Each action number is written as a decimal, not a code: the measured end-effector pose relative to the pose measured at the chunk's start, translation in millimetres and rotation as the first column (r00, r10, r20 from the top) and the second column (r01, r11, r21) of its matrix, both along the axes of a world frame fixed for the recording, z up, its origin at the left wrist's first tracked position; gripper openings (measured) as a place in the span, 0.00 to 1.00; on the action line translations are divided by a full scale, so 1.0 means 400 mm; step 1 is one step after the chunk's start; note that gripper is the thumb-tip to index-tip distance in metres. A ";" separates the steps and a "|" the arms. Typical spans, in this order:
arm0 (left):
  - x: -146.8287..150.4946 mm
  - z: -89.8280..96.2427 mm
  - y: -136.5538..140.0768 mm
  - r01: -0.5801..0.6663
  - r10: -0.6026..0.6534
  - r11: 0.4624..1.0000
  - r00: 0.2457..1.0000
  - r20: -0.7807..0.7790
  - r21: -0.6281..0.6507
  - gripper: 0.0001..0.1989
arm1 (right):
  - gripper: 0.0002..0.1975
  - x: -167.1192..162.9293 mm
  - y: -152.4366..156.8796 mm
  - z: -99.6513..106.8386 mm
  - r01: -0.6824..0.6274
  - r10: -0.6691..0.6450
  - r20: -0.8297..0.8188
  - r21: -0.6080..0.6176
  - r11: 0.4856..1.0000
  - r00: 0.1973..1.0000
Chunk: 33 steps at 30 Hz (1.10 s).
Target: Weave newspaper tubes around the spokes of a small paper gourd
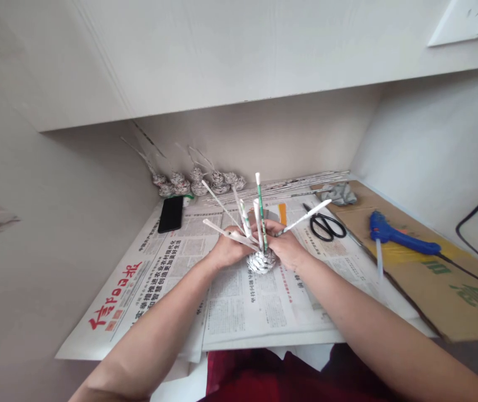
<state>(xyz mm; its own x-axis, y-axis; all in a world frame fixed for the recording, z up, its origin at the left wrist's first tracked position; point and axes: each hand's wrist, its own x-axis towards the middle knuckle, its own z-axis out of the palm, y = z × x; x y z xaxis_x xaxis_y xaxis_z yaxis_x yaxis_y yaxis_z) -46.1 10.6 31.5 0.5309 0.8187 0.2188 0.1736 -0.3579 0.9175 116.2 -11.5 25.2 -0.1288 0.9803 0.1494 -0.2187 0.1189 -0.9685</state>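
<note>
A black phone and scissors lie on newspaper, a blue glue gun on cardboard.

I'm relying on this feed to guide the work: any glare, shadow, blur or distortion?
Head view: soft light, no strong glare on the phone; head view: woven shapes at the back sit in shade below the overhang; head view: the socket plate looks stretched in the corner; head view: the held woven piece reads clearly, small print on the newspaper blurs.

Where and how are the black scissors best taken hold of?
Probably by the loop handles, with the right hand coming from the near right: the scissors lie flat, loops turned that way, blades pointing toward the far left.
</note>
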 end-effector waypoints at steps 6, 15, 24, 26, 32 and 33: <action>0.003 0.002 0.000 -0.101 0.100 0.995 0.995 0.028 0.011 0.07 | 0.13 0.018 -0.007 0.014 0.037 -0.063 0.212 0.124 0.992 0.975; -0.009 0.017 0.008 -0.064 0.062 0.997 0.997 0.042 0.049 0.10 | 0.21 0.048 -0.006 0.061 0.217 -0.197 -0.126 0.172 0.961 0.972; -0.006 0.000 0.009 -0.187 0.168 0.980 0.960 0.223 0.067 0.14 | 0.20 0.033 -0.003 0.042 0.290 -0.292 0.014 0.076 0.954 0.956; -0.007 -0.002 0.005 -0.183 0.144 0.968 0.965 0.219 0.173 0.13 | 0.19 0.027 -0.009 0.034 0.282 -0.307 0.213 0.140 0.949 0.928; -0.020 0.003 -0.004 -0.240 0.205 0.879 0.970 0.128 0.412 0.08 | 0.17 0.026 -0.016 0.024 0.295 -0.342 0.436 0.175 0.939 0.832; -0.020 0.003 -0.004 -0.234 0.207 0.873 0.972 0.109 0.427 0.08 | 0.17 0.026 -0.014 0.020 0.267 -0.313 0.429 0.165 0.949 0.848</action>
<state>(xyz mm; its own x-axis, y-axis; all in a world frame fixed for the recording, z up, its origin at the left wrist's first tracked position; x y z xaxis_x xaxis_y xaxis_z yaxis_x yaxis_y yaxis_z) -54.0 8.8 32.8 0.3230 0.7286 0.6040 0.2460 -0.6809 0.6898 126.7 -17.0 33.3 0.0841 0.9673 0.2392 0.2905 0.2058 -0.9345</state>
